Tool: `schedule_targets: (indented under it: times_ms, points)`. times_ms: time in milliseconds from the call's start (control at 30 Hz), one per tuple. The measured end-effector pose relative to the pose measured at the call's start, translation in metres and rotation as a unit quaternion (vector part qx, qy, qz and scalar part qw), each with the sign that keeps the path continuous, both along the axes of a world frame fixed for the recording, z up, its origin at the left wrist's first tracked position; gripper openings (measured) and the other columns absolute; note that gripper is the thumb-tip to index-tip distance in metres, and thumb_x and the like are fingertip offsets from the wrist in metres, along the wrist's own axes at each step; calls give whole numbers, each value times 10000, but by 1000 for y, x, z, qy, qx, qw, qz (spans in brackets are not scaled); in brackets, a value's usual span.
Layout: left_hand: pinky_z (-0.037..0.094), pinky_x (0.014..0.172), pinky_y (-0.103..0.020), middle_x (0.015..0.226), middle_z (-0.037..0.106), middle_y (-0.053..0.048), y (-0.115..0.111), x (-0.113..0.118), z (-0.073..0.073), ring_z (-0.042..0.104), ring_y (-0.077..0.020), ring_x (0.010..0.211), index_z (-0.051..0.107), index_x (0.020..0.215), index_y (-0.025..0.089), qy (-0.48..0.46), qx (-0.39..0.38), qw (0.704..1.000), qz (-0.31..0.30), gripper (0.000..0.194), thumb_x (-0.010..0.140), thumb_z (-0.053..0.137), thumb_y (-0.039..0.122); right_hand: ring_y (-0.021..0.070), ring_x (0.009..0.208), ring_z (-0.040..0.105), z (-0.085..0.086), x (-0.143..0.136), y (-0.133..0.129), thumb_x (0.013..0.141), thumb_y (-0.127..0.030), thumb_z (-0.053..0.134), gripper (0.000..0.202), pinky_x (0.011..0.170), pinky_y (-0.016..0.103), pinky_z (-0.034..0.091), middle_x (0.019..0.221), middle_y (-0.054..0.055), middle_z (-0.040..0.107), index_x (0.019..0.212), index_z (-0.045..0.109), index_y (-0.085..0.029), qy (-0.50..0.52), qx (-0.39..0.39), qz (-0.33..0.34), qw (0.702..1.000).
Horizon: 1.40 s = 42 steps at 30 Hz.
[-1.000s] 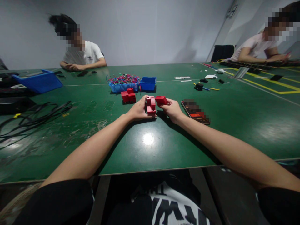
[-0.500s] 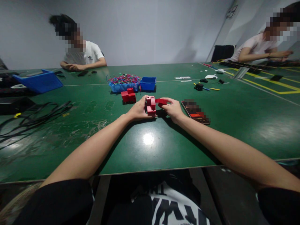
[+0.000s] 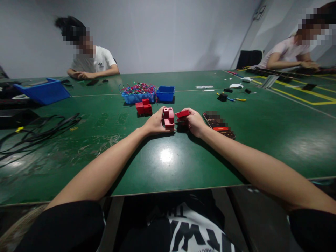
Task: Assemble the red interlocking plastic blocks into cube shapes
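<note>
My left hand (image 3: 156, 122) is closed around a notched red block (image 3: 169, 118), thumb on top and fingers behind and below it, low over the green table. Just to the right, my right hand (image 3: 194, 121) pinches a smaller flat red piece (image 3: 183, 113) between thumb and fingers. A narrow gap parts the two red pieces. Behind my left hand, another stepped red block (image 3: 144, 107) rests on the table by itself. A phone (image 3: 219, 125) with a lit screen lies right of my right hand.
Past the red block stand a blue bin heaped with coloured wires (image 3: 139, 94) and a smaller blue bin (image 3: 165, 93). Black cables (image 3: 39, 136) and a tilted blue tray (image 3: 43, 91) are at left. Pliers (image 3: 231, 99) lie at right. Two people sit across the table.
My right hand has turned the small red piece and drawn it slightly away from the notched block. My left hand stays put. The person at right has lowered their hands.
</note>
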State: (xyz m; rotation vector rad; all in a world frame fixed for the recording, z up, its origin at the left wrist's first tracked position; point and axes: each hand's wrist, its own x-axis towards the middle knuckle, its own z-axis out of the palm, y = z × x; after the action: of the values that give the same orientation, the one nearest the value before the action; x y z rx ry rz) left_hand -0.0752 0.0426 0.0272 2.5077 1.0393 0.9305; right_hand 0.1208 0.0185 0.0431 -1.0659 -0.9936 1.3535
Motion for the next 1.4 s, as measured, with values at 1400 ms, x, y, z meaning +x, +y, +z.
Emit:
schedule_targets:
  times_ms: [1400]
  points:
    - [479,1038,-420,1299,550,-179,-1,1,1,590,-303,1191,366,1343,129,-3,-3,1000,-3,979,591,807,576,115,555,526,7,2,-4,773,-332,701,157,521,234,413,651,-41,609,815,602,-218,48,-76,22,996]
